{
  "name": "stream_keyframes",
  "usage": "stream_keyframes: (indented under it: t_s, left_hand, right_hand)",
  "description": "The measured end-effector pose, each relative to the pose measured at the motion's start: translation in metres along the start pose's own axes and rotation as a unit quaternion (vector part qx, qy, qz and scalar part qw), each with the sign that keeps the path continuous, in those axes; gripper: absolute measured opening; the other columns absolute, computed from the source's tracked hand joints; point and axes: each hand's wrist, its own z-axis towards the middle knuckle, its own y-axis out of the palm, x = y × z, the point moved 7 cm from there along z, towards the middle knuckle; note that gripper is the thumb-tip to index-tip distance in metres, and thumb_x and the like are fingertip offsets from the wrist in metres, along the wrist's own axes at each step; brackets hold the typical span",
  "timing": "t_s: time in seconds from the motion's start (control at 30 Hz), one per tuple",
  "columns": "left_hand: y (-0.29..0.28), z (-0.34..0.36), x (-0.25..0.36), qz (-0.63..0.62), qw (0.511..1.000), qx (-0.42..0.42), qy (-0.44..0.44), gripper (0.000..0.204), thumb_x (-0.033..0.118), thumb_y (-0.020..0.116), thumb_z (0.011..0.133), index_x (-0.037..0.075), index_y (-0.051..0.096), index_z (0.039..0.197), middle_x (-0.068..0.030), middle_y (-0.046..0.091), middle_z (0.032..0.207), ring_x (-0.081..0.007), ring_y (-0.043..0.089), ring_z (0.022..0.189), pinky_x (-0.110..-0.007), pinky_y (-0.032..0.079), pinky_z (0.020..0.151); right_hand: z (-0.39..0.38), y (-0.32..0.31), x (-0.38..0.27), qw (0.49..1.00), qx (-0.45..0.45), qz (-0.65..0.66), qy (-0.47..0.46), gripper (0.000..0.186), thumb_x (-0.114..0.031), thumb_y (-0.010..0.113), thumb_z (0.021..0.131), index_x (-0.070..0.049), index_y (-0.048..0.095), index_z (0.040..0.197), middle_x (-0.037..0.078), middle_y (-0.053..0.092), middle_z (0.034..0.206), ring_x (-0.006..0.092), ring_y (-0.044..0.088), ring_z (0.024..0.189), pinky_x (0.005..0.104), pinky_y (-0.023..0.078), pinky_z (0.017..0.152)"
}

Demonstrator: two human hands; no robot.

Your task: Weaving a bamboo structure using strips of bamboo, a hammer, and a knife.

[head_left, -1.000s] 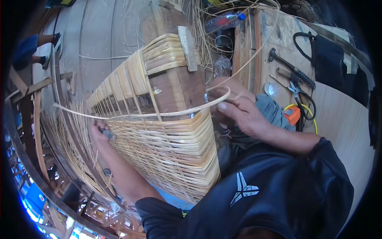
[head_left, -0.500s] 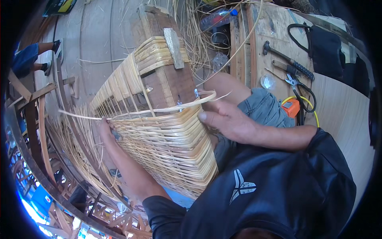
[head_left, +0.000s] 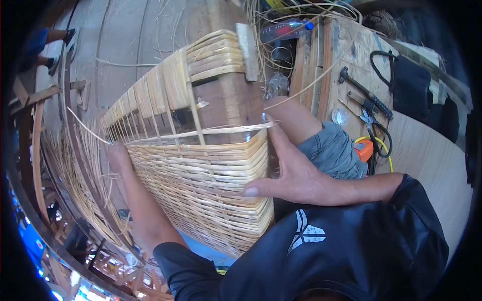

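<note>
Pressing flat against the corner of the woven basket (head_left: 201, 185), the fingers (head_left: 273, 133) of the right hand (head_left: 296, 173) are shown extended and spread, with the thumb laid along the upper woven rows; nothing is enclosed by them, though the fingertips meet the loose cane strip (head_left: 201, 134) where it passes around the corner. The strip is seen running leftward across the upright stakes, just above the finished weave, to the left hand (head_left: 118, 155), which is placed at the basket's far side; its fingers are hidden behind the stakes, so their grip cannot be told. The basket is fitted over a wooden block form (head_left: 228, 98) and lies between the two forearms, its woven part nearest the dark shirt (head_left: 321, 256). Beyond the right hand, a bent knee in grey shorts (head_left: 331, 150) is seen. On the wooden workbench (head_left: 351, 50) to the right, a hammer (head_left: 364, 93), pliers (head_left: 369, 118) and an orange tape measure (head_left: 364, 149) are laid. Loose cane strands are scattered at the left, and another person's feet (head_left: 60, 45) appear at the upper left.
</note>
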Motion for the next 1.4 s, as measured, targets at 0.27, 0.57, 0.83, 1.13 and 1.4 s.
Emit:
stream_keyframes:
  t_s: [0.27,0.57,0.83,1.13,1.4]
  left_hand:
    - [0.038,0.02,-0.02,-0.009,0.999,-0.043,-0.003,0.046,0.033,0.036,0.087,0.0,0.067,0.096,-0.023,0.063,0.1,-0.0396,0.061,0.094,-0.046,0.048,0.081]
    - [0.009,0.002,-0.057,0.035,0.999,0.003,-0.002,0.044,0.033,0.04,0.089,-0.002,0.065,0.1,-0.0242,0.063,0.102,-0.0414,0.06,0.096,-0.047,0.047,0.083]
    - [-0.203,-0.277,0.187,-0.267,0.871,0.023,0.413,0.039,0.023,0.048,0.093,0.002,0.05,0.126,-0.0185,0.051,0.13,-0.0313,0.049,0.12,-0.037,0.04,0.098]
    - [-0.21,-0.328,0.205,-0.246,0.85,-0.041,0.463,0.042,0.019,0.053,0.091,0.005,0.047,0.129,-0.0186,0.048,0.132,-0.0341,0.049,0.119,-0.036,0.045,0.094]
    - [-0.233,-0.334,0.232,-0.29,0.834,-0.001,0.469,0.031,0.015,0.054,0.089,0.002,0.052,0.117,-0.0182,0.056,0.116,-0.0332,0.056,0.107,-0.037,0.046,0.087]
  right_hand:
    - [0.008,0.015,0.001,0.996,-0.013,0.082,0.032,0.095,-0.022,0.068,0.08,0.005,0.003,0.143,0.018,0.023,0.144,0.0244,0.019,0.136,0.0344,0.014,0.112]
    - [-0.002,0.017,0.006,0.988,0.014,-0.155,0.022,0.09,-0.026,0.064,0.082,0.011,0.006,0.14,0.03,0.022,0.142,0.0346,0.021,0.136,0.0371,0.017,0.112]
    - [-0.006,0.004,0.003,0.981,0.079,-0.175,-0.028,0.087,-0.033,0.06,0.084,0.015,0.01,0.138,0.036,0.022,0.139,0.0425,0.021,0.134,0.0402,0.018,0.112]
    - [-0.006,0.011,0.014,0.985,0.099,-0.128,-0.052,0.087,-0.035,0.059,0.084,0.014,0.01,0.138,0.035,0.023,0.139,0.0432,0.025,0.132,0.041,0.023,0.11]
    - [-0.007,0.007,0.012,0.985,0.131,-0.088,-0.071,0.091,-0.036,0.062,0.081,0.014,0.011,0.138,0.036,0.023,0.138,0.0439,0.027,0.131,0.0401,0.025,0.109]
